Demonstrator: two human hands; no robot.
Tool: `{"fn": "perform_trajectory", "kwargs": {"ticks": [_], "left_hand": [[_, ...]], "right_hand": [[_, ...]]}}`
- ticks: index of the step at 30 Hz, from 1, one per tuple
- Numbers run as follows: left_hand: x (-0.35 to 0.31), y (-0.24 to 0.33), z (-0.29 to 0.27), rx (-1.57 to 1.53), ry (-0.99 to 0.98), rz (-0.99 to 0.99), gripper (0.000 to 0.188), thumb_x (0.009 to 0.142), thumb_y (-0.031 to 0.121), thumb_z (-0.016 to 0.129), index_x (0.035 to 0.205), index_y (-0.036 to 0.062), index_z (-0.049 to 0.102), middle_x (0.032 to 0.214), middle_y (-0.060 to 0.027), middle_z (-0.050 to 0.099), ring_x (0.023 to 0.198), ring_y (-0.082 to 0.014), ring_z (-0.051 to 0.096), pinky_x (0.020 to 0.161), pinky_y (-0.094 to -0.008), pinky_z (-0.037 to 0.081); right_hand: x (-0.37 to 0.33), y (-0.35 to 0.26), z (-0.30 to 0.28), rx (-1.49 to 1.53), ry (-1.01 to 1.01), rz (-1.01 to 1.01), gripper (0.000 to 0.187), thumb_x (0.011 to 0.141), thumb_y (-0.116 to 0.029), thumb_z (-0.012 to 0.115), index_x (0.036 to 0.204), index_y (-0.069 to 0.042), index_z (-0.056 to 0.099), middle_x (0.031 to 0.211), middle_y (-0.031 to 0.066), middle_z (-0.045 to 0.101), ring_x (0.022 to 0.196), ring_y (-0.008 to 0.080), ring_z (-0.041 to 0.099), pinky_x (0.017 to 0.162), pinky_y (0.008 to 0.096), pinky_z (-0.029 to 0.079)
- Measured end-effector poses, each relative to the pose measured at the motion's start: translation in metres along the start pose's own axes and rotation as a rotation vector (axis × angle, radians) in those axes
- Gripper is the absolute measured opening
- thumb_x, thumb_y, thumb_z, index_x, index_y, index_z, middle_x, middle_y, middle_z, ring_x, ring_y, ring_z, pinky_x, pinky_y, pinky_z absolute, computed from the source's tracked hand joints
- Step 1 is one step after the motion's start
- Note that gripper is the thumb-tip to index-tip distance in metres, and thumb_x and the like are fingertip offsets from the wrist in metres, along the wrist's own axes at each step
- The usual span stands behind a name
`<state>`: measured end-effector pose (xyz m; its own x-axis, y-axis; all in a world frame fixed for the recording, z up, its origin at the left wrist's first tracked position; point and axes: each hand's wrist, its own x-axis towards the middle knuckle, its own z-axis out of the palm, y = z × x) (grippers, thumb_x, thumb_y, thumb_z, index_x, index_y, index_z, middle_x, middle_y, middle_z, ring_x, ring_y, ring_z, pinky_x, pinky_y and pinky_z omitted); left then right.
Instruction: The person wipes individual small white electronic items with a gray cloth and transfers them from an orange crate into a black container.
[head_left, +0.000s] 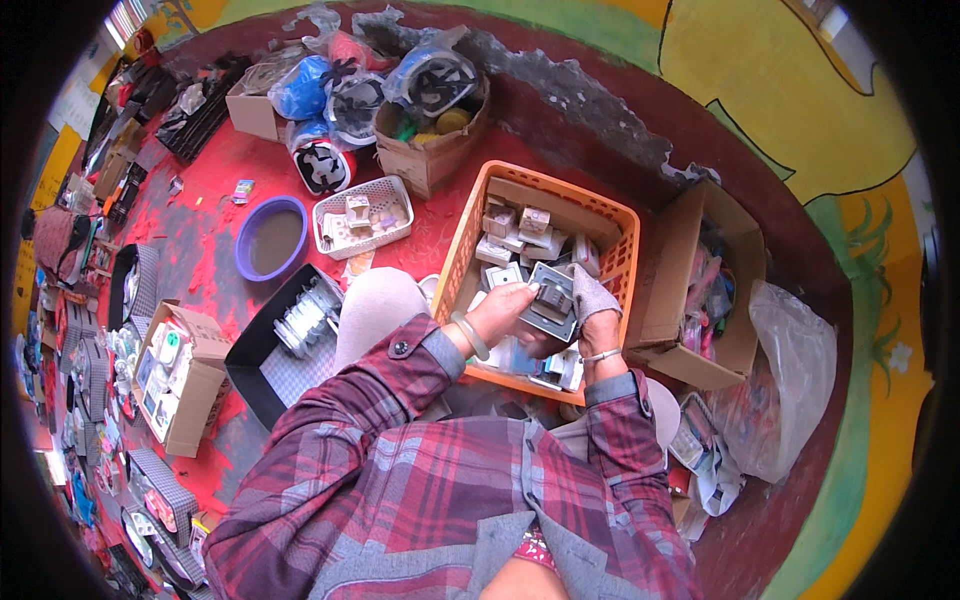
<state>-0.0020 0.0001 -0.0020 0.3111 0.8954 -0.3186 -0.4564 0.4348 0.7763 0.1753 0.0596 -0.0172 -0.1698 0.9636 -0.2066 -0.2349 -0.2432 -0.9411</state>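
Over the orange plastic basket (630, 255), my left hand (497, 312) grips the left edge of a square grey wall switch plate (553, 298) with a darker raised middle. My right hand (600, 330) is closed around a grey cloth (592, 294) that touches the plate's right side. Its fingertips are partly hidden by the cloth and the plate. Below and around the plate, several white switch and socket fittings (500, 275) and small boxes (535, 220) lie loose in the basket. A bangle circles each wrist.
Right of the basket stands an open cardboard box (670, 260) of packets, beside a clear plastic bag (790, 370). On the left are a black bin (270, 345), white basket (368, 240) and purple basin (300, 243) of murky water. Wrapped helmets (440, 80) are piled behind.
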Motion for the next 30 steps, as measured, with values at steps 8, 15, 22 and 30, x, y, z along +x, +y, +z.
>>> {"fn": "perform_trajectory", "kwargs": {"ticks": [8, 15, 22, 30], "left_hand": [[-0.009, 0.024, 0.000, -0.125, 0.069, 0.133, 0.035, 0.095, 0.030, 0.039, 0.113, 0.0027, 0.050, 0.098, -0.0103, 0.063, 0.075, -0.0184, 0.064, 0.061, -0.0254, 0.054], [-0.067, 0.095, -0.012, -0.258, 0.063, 0.482, 0.032, 0.096, 0.028, 0.040, 0.112, 0.0025, 0.050, 0.102, -0.0100, 0.061, 0.080, -0.0197, 0.063, 0.066, -0.0302, 0.054], [-0.180, 0.119, -0.138, 0.014, 0.605, 0.760, 0.029, 0.096, 0.022, 0.039, 0.116, 0.0025, 0.048, 0.104, -0.0083, 0.060, 0.090, -0.0179, 0.062, 0.070, -0.0309, 0.055], [-0.256, -0.081, -0.339, 0.107, 1.277, 0.169, 0.021, 0.090, 0.017, 0.047, 0.097, 0.0003, 0.058, 0.086, -0.0100, 0.062, 0.074, -0.0216, 0.062, 0.059, -0.0368, 0.053]], "right_hand": [[-0.009, -0.029, 0.022, 0.473, 0.049, 0.136, 0.025, 0.089, -0.025, 0.056, 0.106, -0.007, 0.061, 0.095, 0.0007, 0.062, 0.084, 0.0125, 0.059, 0.072, 0.0252, 0.050], [-0.005, -0.027, -0.009, 0.577, 0.077, 0.090, 0.026, 0.087, -0.028, 0.058, 0.106, -0.010, 0.061, 0.098, 0.0002, 0.063, 0.085, 0.0155, 0.061, 0.075, 0.0321, 0.052], [-0.006, -0.005, -0.012, 0.471, -0.069, 0.251, 0.025, 0.090, -0.024, 0.055, 0.108, -0.007, 0.060, 0.095, 0.0011, 0.063, 0.083, 0.0140, 0.060, 0.072, 0.0267, 0.050], [-0.010, 0.018, -0.009, 0.279, 0.002, 0.330, 0.033, 0.092, -0.028, 0.052, 0.114, -0.004, 0.055, 0.107, 0.0036, 0.059, 0.096, 0.0174, 0.057, 0.083, 0.0298, 0.048]]}}
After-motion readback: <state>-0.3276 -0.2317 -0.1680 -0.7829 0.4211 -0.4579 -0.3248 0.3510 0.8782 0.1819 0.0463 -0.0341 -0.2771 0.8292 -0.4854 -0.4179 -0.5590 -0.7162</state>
